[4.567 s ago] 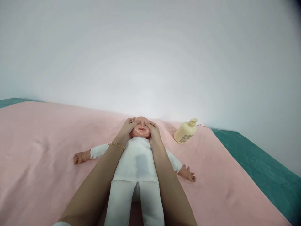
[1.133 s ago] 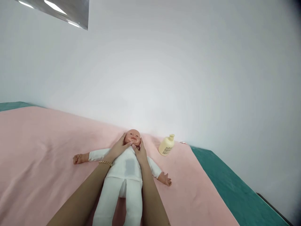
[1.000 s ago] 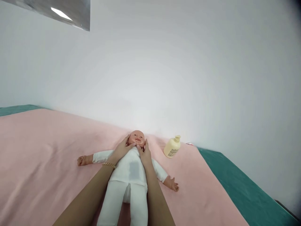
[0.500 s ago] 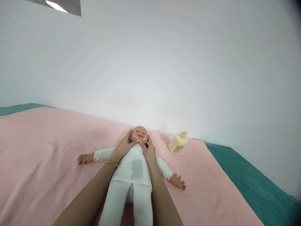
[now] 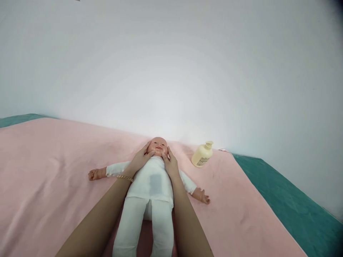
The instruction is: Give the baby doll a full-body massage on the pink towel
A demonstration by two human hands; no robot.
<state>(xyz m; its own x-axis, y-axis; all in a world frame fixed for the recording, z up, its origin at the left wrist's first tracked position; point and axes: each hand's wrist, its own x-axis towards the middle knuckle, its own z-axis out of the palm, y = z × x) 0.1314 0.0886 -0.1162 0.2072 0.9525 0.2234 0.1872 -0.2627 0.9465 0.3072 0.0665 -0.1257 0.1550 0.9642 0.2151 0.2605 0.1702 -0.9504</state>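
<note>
A baby doll [image 5: 152, 180] in white clothes lies on its back, its head away from me and its arms spread to both sides. My left hand [image 5: 142, 157] cups the left side of the doll's head, with the thumb by the jaw. On the other side my right hand [image 5: 170, 162] holds the head the same way, its thumb at the lower cheek. The fingertips of both hands are partly hidden behind the head. A gold bracelet [image 5: 125, 178] circles my left wrist.
A pale yellow pump bottle [image 5: 202, 155] stands to the right of the doll's head. Beneath everything is a pink cloth [image 5: 66, 185], creased at the left, over a green surface [image 5: 284, 192]. A white wall [image 5: 171, 71] rises behind.
My thumbs have moved apart, from close together at the doll's chin outward to the sides of its jaw. The camera has tilted down slightly, so everything sits higher in view.
</note>
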